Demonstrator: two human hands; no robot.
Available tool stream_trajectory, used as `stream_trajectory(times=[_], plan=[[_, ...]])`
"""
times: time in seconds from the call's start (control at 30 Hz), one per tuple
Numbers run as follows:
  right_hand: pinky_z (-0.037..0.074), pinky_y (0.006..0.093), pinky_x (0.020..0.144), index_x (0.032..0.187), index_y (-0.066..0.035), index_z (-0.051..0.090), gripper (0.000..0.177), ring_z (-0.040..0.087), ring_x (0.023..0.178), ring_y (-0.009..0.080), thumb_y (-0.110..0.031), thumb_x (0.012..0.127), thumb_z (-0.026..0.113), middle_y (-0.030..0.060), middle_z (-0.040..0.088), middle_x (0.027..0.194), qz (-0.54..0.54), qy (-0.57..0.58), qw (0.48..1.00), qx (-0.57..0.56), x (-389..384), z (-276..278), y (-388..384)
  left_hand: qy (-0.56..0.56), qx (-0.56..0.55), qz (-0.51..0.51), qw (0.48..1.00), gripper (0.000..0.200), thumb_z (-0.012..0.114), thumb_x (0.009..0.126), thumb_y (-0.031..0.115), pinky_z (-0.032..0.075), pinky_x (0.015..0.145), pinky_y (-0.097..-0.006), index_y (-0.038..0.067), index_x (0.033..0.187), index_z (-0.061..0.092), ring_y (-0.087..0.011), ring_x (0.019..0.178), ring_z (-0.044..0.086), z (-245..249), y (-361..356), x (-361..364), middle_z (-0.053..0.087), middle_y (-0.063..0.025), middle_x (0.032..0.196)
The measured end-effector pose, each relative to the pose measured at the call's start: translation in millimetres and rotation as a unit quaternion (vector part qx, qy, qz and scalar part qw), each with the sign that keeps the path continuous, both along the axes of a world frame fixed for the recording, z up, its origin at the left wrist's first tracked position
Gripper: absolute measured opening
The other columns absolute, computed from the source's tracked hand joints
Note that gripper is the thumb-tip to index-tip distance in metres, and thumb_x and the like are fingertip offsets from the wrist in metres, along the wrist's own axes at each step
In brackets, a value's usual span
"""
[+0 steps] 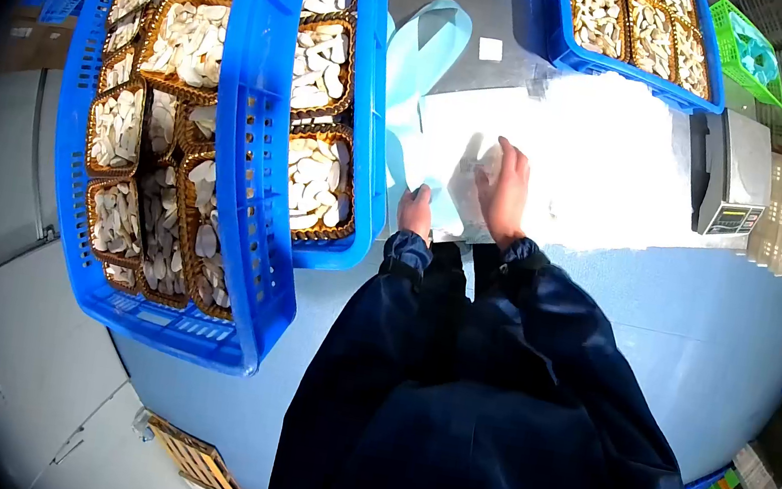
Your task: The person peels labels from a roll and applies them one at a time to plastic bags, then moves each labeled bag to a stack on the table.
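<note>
White sheet (615,167) flat on the bench (485,56), glaringly bright. Right hand (505,191) over its left part, thumb and fingers loosely spread; contact unclear. Left hand (416,213) near the bench's near edge, beside pale blue film (432,38), fingers drawn together; cannot tell whether pinching it. Blue crates (263,155) with filled trays (176,91) to the left, scale (740,175) to the right.

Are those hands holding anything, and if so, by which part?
I can't tell for sure. The left hand is at the lower end of the light blue sheet, its grip unclear; glare hides whether the right hand holds anything.
</note>
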State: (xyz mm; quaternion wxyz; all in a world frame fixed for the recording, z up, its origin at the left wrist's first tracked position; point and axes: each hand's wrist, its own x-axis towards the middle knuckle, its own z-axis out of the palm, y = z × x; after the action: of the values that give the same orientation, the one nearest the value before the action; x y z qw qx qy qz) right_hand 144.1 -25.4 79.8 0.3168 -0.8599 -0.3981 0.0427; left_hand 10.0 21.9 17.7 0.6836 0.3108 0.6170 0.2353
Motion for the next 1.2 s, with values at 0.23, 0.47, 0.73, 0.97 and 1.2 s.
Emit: stream_trajectory(times=[0.23,0.47,0.73,0.97,1.2], plan=[[0.044,0.0319,0.083,0.115,0.002,0.048,0.039,0.054,0.096,0.0239,0.000,0.077,0.059,0.0147,0.057,0.104,0.049,0.326,0.927,0.180,43.7,-34.6,6.3,-0.072,0.002,0.003,0.997,0.035,0.050,0.086,0.024,0.044,0.070,-0.0319,-0.005,0.105,0.051,-0.0204,0.080,0.057,-42.6,-0.6,-8.9,0.060,-0.0120,0.092],[0.044,0.0432,0.072,0.090,0.001,0.051,0.041,0.053,0.083,0.0377,-0.031,0.071,0.069,0.0218,0.055,0.092,-0.080,0.007,0.984,-0.157,56.0,-17.9,-3.8,-0.071,-0.024,0.029,0.997,0.024,0.045,0.088,0.016,0.047,0.069,-0.0306,-0.002,0.102,0.053,-0.0196,0.080,0.061,-14.2,1.4,-3.0,0.063,-0.0104,0.092],[0.045,0.0430,0.064,0.075,-0.004,0.059,0.020,0.059,0.069,0.0349,-0.021,0.082,0.054,0.0172,0.061,0.077,-0.020,-0.012,0.980,-0.199,69.6,-6.4,-11.9,-0.049,0.071,0.022,0.996,0.029,0.048,0.088,0.017,0.042,0.078,-0.0300,0.000,0.112,0.051,-0.0175,0.090,0.054,-14.5,-4.3,4.4,0.057,-0.0081,0.104],[0.047,0.0326,0.060,0.085,-0.008,0.061,0.015,0.062,0.068,0.0256,-0.017,0.083,0.050,0.0104,0.064,0.073,-0.023,0.079,0.995,0.050,94.4,44.9,-35.2,-0.011,-0.003,-0.010,1.000,0.028,0.052,0.087,0.023,0.041,0.072,-0.0296,0.002,0.106,0.051,-0.0168,0.086,0.052,-9.6,10.6,-7.4,0.056,-0.0053,0.100],[0.045,0.0396,0.077,0.112,-0.001,0.052,0.061,0.053,0.099,0.0319,-0.041,0.070,0.070,0.0192,0.054,0.112,-0.149,-0.191,0.959,-0.144,198.2,44.5,-90.1,0.059,0.223,-0.051,0.972,0.031,0.053,0.088,0.024,0.033,0.055,-0.0284,-0.002,0.073,0.048,-0.0083,0.061,0.037,17.7,11.9,-11.4,0.045,0.0003,0.064]])
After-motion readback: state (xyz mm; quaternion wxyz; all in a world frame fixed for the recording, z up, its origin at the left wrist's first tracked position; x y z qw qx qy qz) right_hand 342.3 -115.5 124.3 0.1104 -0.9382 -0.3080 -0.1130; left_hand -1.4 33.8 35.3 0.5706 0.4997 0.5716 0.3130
